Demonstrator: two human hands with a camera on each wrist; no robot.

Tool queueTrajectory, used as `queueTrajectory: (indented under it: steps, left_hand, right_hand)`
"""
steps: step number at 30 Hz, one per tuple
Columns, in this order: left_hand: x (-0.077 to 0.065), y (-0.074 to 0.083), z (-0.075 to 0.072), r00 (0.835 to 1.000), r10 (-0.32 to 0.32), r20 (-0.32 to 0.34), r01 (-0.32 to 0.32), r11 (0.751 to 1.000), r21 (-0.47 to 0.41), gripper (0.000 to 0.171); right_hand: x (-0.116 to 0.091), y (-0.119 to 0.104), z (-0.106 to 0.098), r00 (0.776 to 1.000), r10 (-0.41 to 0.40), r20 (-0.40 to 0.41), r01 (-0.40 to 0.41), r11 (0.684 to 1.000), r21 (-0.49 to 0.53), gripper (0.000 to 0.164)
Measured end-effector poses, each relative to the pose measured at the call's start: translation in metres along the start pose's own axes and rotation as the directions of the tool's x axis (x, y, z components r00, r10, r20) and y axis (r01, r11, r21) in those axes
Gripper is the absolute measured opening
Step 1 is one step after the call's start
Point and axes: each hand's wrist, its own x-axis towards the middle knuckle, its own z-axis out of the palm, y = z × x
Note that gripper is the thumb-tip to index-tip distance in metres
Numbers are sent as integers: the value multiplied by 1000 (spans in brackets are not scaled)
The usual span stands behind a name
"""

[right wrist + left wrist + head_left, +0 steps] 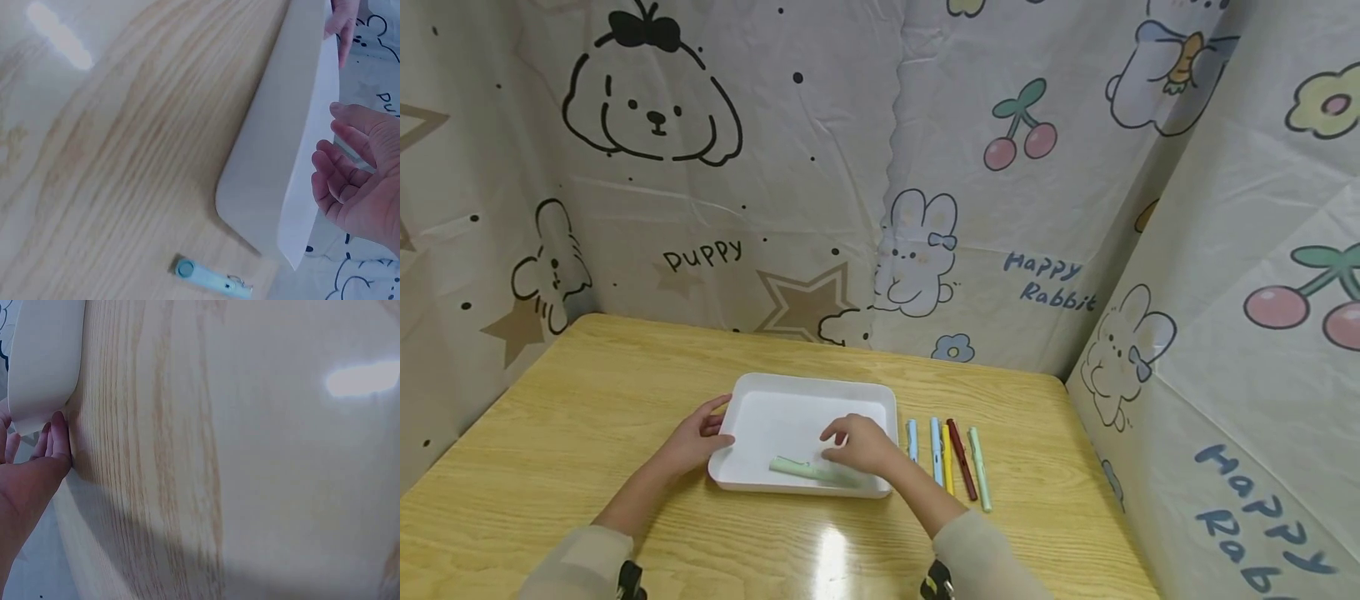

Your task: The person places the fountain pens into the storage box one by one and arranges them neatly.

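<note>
A white tray (775,422) lies on the table. At its left end my left hand (694,435) holds the rim, thumb over the edge and fingers along the outside wall. The left wrist view shows the same hand (39,472) at the tray's corner (47,362). Inside the tray, near its front wall, is a light green pen (801,469). Over the tray's right half, my right hand (862,446) hovers with loosely bent fingers and nothing in them. The right wrist view shows this hand (359,172) above the tray wall (275,125).
Right of the tray, several pens lie roughly side by side: a short-looking light blue pen (912,439), another light blue pen (936,450), a yellow pen (947,458), a dark red pen (962,458) and a light green pen (980,468). Printed cloth (820,167) hangs around the wooden table (647,358).
</note>
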Motion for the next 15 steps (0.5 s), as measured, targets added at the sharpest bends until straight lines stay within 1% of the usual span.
queueTrajectory:
  steps: [7, 15]
  left_hand:
    - [-2, 1, 1, 1000, 2, -4, -2, 1000, 8, 73]
    - [-2, 1, 0, 1000, 8, -5, -8, 1000, 5, 73]
  right_hand:
    - [-7, 10, -17, 999, 24, -36, -22, 999, 40, 25]
    - [-16, 28, -36, 992, 86, -90, -77, 993, 90, 30]
